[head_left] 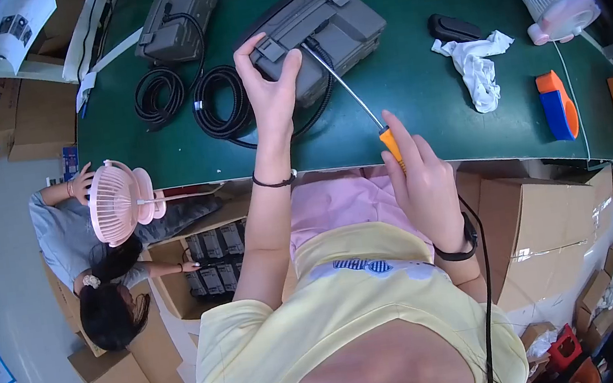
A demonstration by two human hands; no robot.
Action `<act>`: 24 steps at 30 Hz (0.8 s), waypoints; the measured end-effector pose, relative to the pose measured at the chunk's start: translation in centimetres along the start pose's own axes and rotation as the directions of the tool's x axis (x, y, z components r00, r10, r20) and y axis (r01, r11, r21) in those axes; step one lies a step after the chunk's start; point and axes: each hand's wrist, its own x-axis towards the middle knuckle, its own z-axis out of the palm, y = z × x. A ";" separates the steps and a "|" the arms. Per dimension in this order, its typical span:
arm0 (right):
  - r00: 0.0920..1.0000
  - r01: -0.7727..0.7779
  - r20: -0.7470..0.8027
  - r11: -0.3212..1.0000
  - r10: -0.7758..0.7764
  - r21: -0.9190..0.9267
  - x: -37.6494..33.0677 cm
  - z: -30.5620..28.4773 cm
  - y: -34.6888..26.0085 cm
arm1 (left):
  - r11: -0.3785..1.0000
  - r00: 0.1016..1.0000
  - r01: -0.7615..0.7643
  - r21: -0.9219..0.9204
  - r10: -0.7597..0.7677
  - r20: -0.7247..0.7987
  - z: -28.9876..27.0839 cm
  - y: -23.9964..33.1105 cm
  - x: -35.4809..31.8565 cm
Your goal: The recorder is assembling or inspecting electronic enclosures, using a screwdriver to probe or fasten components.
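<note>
A grey latched plastic case (357, 26) lies tilted on the green table, a black cable coming from its side. My left hand (269, 93) grips its near-left edge by a latch, thumb and forefinger spread across the corner. My right hand (428, 180) is closed round the orange handle of a screwdriver (345, 86). The long metal shaft slants up to the left, its tip at the case beside the cable's entry. Whether the tip sits in a screw is too small to tell. The case's coiled black cable (217, 114) rests left of my left wrist.
Farther left stands a second grey case (179, 23) with its own coiled cable (159, 96). On the right are a black pouch (455, 26), white cloth (476, 67), orange and blue tape rolls (557, 111) and a fan (557, 1). A pink fan (118, 201) and a co-worker (110, 307) by an open carton are at left.
</note>
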 end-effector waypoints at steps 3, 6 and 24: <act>0.998 0.049 -0.041 0.983 -0.042 0.177 0.5 -0.2 0.5 | 0.994 0.999 0.028 -0.106 -0.029 -0.016 0.2 0.4 -0.1; 0.997 0.080 -0.042 0.927 -0.070 0.367 0.8 0.1 1.3 | 0.989 0.999 0.045 -0.144 -0.046 -0.005 0.3 0.5 0.0; 0.765 -0.527 0.604 -0.756 -0.223 0.388 0.6 0.2 1.5 | 0.976 0.991 0.130 -0.176 -0.132 -0.001 0.4 0.8 0.3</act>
